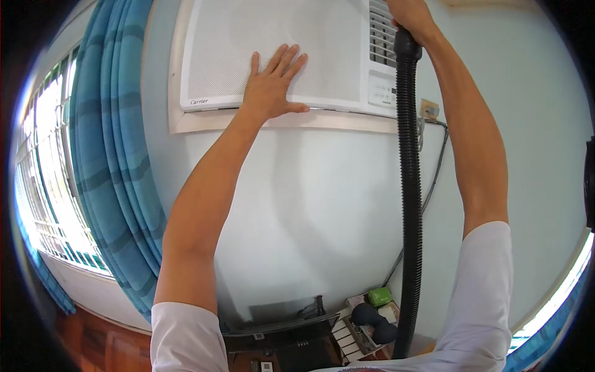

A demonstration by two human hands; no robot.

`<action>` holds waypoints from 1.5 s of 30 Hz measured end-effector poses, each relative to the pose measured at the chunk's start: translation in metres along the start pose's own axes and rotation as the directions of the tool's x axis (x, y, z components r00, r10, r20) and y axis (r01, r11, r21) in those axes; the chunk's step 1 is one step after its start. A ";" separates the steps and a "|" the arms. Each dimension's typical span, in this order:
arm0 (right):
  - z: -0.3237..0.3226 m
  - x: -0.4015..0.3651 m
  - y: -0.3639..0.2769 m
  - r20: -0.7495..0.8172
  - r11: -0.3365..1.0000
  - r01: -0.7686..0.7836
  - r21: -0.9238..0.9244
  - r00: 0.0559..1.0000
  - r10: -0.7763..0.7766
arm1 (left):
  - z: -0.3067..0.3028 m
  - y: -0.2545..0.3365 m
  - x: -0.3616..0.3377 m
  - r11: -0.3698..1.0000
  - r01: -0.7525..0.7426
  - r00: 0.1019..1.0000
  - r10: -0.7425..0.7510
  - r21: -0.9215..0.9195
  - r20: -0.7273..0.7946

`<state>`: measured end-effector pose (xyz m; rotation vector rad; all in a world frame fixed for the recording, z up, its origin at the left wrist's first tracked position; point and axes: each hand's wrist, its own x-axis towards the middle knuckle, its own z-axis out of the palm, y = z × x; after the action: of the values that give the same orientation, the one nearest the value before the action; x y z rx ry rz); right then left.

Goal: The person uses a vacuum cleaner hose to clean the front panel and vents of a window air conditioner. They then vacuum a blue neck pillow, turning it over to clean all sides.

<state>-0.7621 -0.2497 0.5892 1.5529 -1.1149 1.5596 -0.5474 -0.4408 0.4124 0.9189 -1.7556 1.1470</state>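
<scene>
A white window air conditioner (334,56) with a mesh front panel is set in the wall ahead. My left hand (273,87) lies on that panel near its lower edge, fingers spread. High on the right, my right hand (412,17) is closed round the top end of a black vacuum cleaner hose (408,173), beside the louvred air vent (382,34). The ribbed hose hangs down past the control panel (381,90). Whatever nozzle it may carry is out of view at the top, and some of my right fingers are cut off or hidden.
A wall outlet with a plug (429,110) and a dark cable (439,170) are right of the unit. Blue curtains (114,136) hang by a barred window (46,167) on the left. Below stand a monitor (279,327) and a box of items, including a green pack (380,296).
</scene>
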 end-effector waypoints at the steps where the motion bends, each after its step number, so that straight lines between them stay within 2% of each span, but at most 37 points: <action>1: 0.003 0.000 0.001 0.012 0.999 0.032 -0.003 0.999 -0.032 | 0.002 0.000 0.000 1.000 -0.001 1.000 0.001 -0.005 -0.020; 6: -0.004 -0.029 -0.002 0.067 0.998 -0.055 0.024 0.996 0.053 | -0.001 0.001 0.000 0.999 0.011 1.000 -0.011 0.034 0.008; 8: -0.008 -0.045 0.000 0.108 0.999 -0.014 -0.035 0.994 0.017 | 0.003 0.002 0.000 0.999 0.011 1.000 -0.011 0.039 0.010; 11: -0.015 -0.093 -0.017 0.085 0.994 -0.104 -0.045 0.991 0.108 | 0.009 -0.001 0.001 0.999 0.012 1.000 -0.012 0.032 -0.017; 15: -0.021 -0.147 -0.005 0.142 0.995 -0.099 -0.026 0.985 0.102 | 0.009 -0.002 -0.001 1.000 0.020 0.999 -0.021 -0.007 -0.046; 17: -0.028 -0.177 -0.014 0.199 0.977 -0.192 -0.096 0.958 0.208 | 0.013 -0.004 -0.002 0.999 0.016 0.998 -0.018 -0.029 -0.059; 19: -0.036 -0.210 -0.025 0.225 0.965 -0.249 -0.087 0.938 0.263 | 0.022 -0.006 -0.004 0.990 0.032 0.984 -0.054 -0.135 -0.169; 22: -0.051 -0.254 -0.032 0.283 0.926 -0.373 -0.053 0.884 0.372 | 0.024 -0.011 -0.008 0.973 0.018 0.970 -0.073 -0.231 -0.233; 23: -0.055 -0.264 -0.033 0.317 0.898 -0.438 -0.032 0.848 0.425 | 0.023 -0.010 -0.009 0.973 0.017 0.970 -0.072 -0.228 -0.232; 24: -0.064 -0.269 -0.034 0.317 0.899 -0.436 -0.027 0.849 0.422 | 0.021 -0.010 -0.010 0.983 0.035 0.975 -0.073 -0.179 -0.211; 26: -0.080 -0.258 -0.041 0.415 0.853 -0.521 0.020 0.781 0.467 | 0.014 -0.020 -0.009 0.992 0.070 0.973 -0.090 -0.103 -0.214; 27: -0.082 -0.246 -0.048 0.371 0.883 -0.465 0.057 0.831 0.414 | 0.012 -0.022 -0.007 0.989 0.062 0.974 -0.089 -0.135 -0.207; 28: -0.081 -0.230 -0.053 0.367 0.891 -0.448 0.071 0.842 0.394 | 0.005 -0.022 -0.007 0.984 0.051 0.977 -0.084 -0.171 -0.194; 29: -0.079 -0.208 -0.056 0.302 0.940 -0.329 0.088 0.908 0.290 | -0.003 -0.022 -0.006 0.988 0.091 0.990 -0.103 -0.128 -0.092; 30: -0.074 -0.184 -0.056 0.231 0.975 -0.203 0.094 0.957 0.177 | -0.006 -0.022 -0.004 0.988 0.096 0.988 -0.109 -0.120 -0.108; 32: -0.059 -0.132 -0.054 0.150 0.995 -0.066 0.079 0.987 0.054 | -0.003 -0.024 -0.006 0.990 0.104 0.993 -0.109 -0.097 -0.053; 36: -0.012 -0.035 -0.037 0.142 0.994 -0.003 0.111 0.990 -0.013 | -0.010 -0.034 -0.013 0.982 0.082 0.995 -0.090 -0.167 -0.041; 38: 0.014 -0.005 -0.027 0.135 0.994 0.023 0.106 0.990 -0.037 | -0.009 -0.040 -0.016 0.985 0.087 0.995 -0.094 -0.147 -0.041; 40: 0.023 0.007 -0.028 0.128 0.994 0.046 0.098 0.990 -0.058 | -0.011 -0.042 -0.017 0.988 0.062 0.998 -0.065 -0.144 -0.020; 42: 0.031 0.011 -0.033 0.157 0.997 -0.018 0.069 0.988 0.007 | -0.010 -0.044 -0.016 0.990 0.080 0.997 -0.080 -0.118 0.000; 45: 0.032 -0.015 -0.035 0.149 0.999 0.002 0.048 0.989 -0.009 | -0.006 -0.045 -0.018 0.988 0.071 0.997 -0.074 -0.139 -0.010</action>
<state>-0.7153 -0.2623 0.5764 1.7269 -1.1612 1.4957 -0.4990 -0.4470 0.4125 0.8804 -1.7515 0.9702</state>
